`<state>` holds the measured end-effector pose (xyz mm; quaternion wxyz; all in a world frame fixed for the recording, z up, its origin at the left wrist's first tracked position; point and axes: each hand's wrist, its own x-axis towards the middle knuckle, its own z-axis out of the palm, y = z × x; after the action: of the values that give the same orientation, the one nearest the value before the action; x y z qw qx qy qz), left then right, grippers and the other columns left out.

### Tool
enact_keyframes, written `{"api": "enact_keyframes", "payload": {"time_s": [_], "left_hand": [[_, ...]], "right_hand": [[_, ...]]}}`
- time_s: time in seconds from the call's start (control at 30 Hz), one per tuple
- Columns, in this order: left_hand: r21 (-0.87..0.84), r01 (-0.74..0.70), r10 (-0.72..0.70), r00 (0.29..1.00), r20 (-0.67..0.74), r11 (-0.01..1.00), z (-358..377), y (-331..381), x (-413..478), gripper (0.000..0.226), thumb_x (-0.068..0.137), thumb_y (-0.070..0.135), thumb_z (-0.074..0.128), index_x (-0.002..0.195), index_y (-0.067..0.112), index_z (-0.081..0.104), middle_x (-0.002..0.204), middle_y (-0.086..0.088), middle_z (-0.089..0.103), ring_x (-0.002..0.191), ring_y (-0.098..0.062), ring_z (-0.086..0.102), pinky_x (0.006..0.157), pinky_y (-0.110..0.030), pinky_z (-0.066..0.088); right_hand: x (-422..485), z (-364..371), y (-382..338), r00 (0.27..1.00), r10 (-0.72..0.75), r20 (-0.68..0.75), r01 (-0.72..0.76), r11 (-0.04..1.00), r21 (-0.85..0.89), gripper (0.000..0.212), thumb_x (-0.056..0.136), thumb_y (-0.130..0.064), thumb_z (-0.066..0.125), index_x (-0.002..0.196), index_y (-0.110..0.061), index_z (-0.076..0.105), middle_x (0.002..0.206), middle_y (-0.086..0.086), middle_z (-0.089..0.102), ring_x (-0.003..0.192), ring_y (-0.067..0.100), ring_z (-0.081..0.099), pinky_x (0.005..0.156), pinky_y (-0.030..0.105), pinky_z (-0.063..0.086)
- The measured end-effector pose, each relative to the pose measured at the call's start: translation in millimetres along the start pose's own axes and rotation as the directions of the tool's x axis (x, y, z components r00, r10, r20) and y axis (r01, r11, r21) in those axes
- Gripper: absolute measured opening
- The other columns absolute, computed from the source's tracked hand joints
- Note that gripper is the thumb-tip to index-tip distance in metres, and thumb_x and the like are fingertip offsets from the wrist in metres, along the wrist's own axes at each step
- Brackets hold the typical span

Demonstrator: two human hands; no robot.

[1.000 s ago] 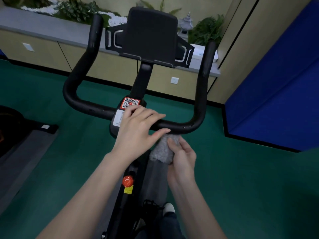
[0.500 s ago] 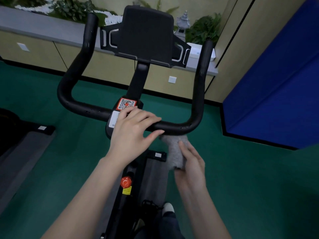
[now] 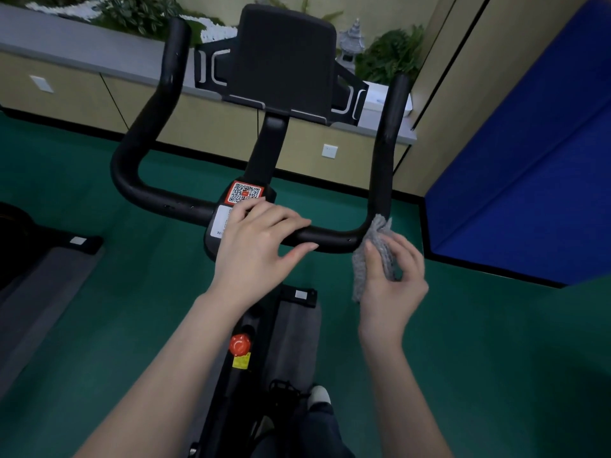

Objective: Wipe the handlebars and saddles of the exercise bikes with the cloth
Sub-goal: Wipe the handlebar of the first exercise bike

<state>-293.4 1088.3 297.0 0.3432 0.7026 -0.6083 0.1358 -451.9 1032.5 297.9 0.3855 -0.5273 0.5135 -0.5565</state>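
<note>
Sitting at the middle of the handlebar (image 3: 330, 238), a red-bordered QR code sticker (image 3: 245, 192) faces up, and just below it a white label (image 3: 221, 223) carries small print too fine to read, its right part covered by the left hand (image 3: 254, 252). Lower on the frame a red knob (image 3: 240, 344) stands above a yellow label (image 3: 241, 361) whose writing cannot be made out. The black screen holder (image 3: 284, 57) above the bar shows no writing.

The bar's two uprights rise on either side with open air between them. The right upright stands near a blue mat (image 3: 529, 166) that leans against the wall, with a strip of green floor (image 3: 479, 342) between the two. On the left, the floor lies open as far as a grey mat (image 3: 39, 285) at the picture's edge.

The left hand rests across the crossbar just right of the stem, fingers laid nearly straight over the top and the thumb spread out along the near side, not wrapped round. The right hand (image 3: 393, 289) is raised at the bar's lower right bend, thumb and curled fingers pinching the grey cloth (image 3: 358, 272). The cloth's upper end touches that bend and its lower end hangs free beside the wrist
</note>
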Motion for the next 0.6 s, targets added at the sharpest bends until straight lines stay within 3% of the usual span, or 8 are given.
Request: {"api": "enact_keyframes", "payload": {"time_s": [0.13, 0.3, 0.47, 0.6], "left_hand": [[0.006, 0.007, -0.006, 1.000, -0.009, 1.000, 0, 0, 0, 0.028, 0.083, 0.043, 0.069, 0.100, 0.020, 0.074, 0.095, 0.010, 0.069, 0.091, -0.015, 0.062, 0.100, -0.033, 0.033], [0.013, -0.002, 0.002, 1.000, -0.018, 1.000, 1, 1, -1, 0.027, 0.084, 0.042, 0.068, 0.099, 0.021, 0.073, 0.094, 0.009, 0.069, 0.091, -0.016, 0.062, 0.099, -0.033, 0.033], [0.012, 0.007, -0.007, 1.000, -0.025, 1.000, 1, 2, -1, 0.028, 0.082, 0.043, 0.068, 0.099, 0.021, 0.074, 0.093, 0.009, 0.068, 0.090, -0.016, 0.062, 0.099, -0.032, 0.032], [0.026, 0.009, -0.008, 1.000, -0.022, 1.000, 2, 1, 0, 0.029, 0.082, 0.044, 0.068, 0.098, 0.021, 0.074, 0.093, 0.009, 0.068, 0.090, -0.016, 0.062, 0.099, -0.032, 0.032]], "right_hand": [[-4, 6, -3, 0.985, -0.170, 0.019, 0.171, 0.979, -0.114, 0.019, 0.081, 0.001, 0.072, 0.095, -0.011, 0.072, 0.103, 0.003, 0.063, 0.100, 0.013, 0.060, 0.090, 0.018, 0.047], [6, -1, -6, 0.870, -0.428, 0.245, 0.488, 0.819, -0.302, 0.020, 0.076, 0.008, 0.073, 0.094, -0.001, 0.073, 0.097, 0.008, 0.065, 0.094, 0.025, 0.057, 0.086, 0.004, 0.039], [30, -4, -12, 0.873, -0.413, 0.260, 0.487, 0.781, -0.392, 0.020, 0.077, 0.008, 0.072, 0.096, 0.000, 0.074, 0.098, 0.012, 0.067, 0.095, 0.030, 0.058, 0.084, 0.001, 0.035], [11, 5, -14, 0.747, -0.501, 0.436, 0.647, 0.698, -0.306, 0.018, 0.077, 0.007, 0.073, 0.094, 0.000, 0.074, 0.095, 0.011, 0.067, 0.093, 0.023, 0.054, 0.087, 0.004, 0.037]]}}
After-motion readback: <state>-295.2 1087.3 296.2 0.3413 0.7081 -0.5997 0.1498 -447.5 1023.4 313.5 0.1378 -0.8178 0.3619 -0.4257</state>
